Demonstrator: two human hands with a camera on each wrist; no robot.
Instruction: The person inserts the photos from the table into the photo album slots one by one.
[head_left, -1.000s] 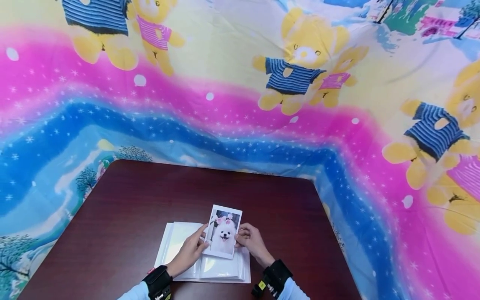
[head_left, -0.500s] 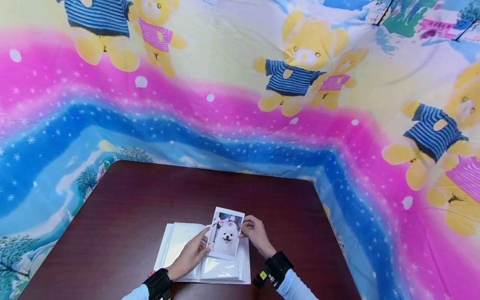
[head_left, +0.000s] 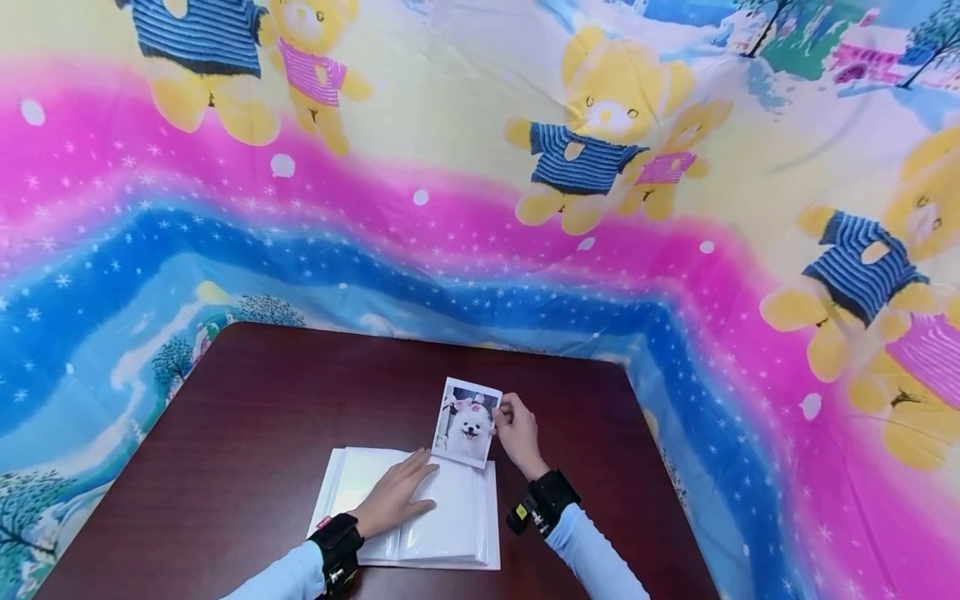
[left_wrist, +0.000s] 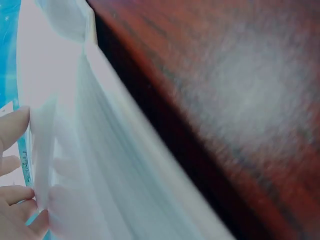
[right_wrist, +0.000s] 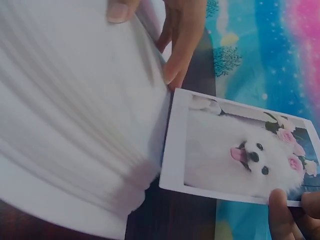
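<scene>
An open photo album [head_left: 450,517] with white pages and clear sleeves lies on the table near its front edge. My left hand [head_left: 396,493] rests over the middle of it, fingers stretched toward the far edge. In the left wrist view, the fingertips [left_wrist: 22,120] come right at the page edge. My right hand [head_left: 519,433] pinches the right edge of a white-bordered photo [head_left: 467,427] between thumb and fingers. A fluffy white dog with pink flowers on its head is printed on it. In the head view, the photo's lower edge overlaps the album's far edge.
The dark red-brown table [head_left: 300,383] extends beyond the album on all sides. Behind it hangs a colourful cloth [head_left: 420,242] printed with teddy bears. Black straps with small cameras sit on both wrists.
The right hand has drawn the photo up and to the right, from above the album page to its far edge. The left hand has let go of the photo and rests on the album.
</scene>
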